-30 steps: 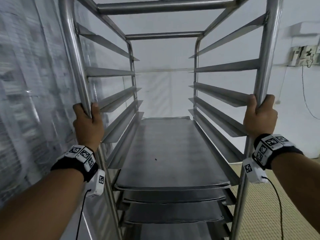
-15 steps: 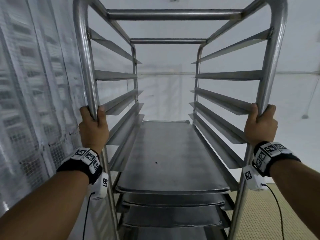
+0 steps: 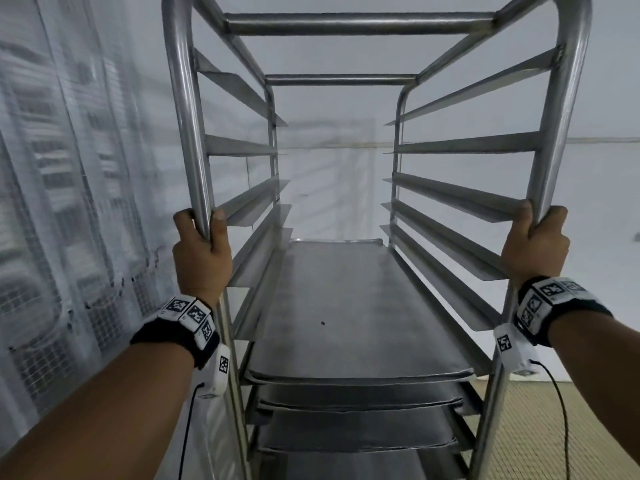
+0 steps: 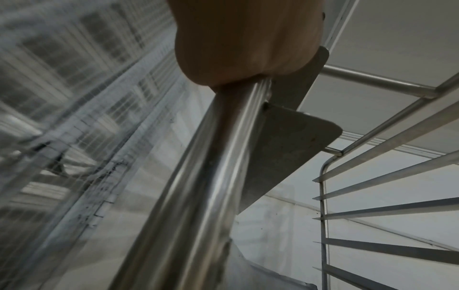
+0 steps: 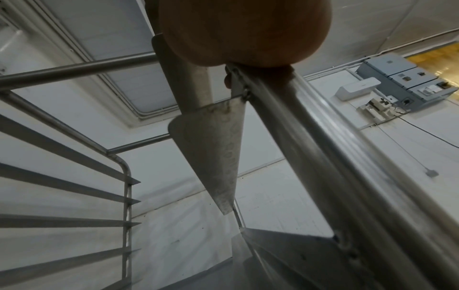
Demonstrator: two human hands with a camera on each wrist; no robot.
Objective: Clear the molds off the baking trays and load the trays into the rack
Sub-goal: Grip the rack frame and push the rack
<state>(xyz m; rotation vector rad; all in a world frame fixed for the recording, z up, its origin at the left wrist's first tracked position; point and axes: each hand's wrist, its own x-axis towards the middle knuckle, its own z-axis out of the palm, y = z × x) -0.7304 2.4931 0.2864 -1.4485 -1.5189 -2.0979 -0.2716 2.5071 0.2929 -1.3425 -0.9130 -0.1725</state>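
Left hand: your left hand (image 3: 202,258) is wrapped around the rack's (image 3: 360,24) near left post (image 3: 188,133), thumb on one side and fingers curled round the other; the left wrist view shows the palm (image 4: 246,39) pressed against that tube.
Right hand: your right hand (image 3: 535,247) is clamped on the near right post (image 3: 561,133) in the same manner, at much the same height as the left.
Rack: it stands straight ahead between your two hands, with its open end facing you.
Top tray: a baking tray (image 3: 346,306) sits on the rails just below the level of your hands, between them, bare but for a small dark speck.
Lower trays: more trays (image 3: 360,441) are stacked on the rails beneath, below your wrists.
Upper rails: the rails (image 3: 467,147) above your hands carry nothing.
Surroundings: a mesh curtain (image 3: 69,202) hangs beyond your left hand; a white wall (image 3: 606,98) lies beyond your right.
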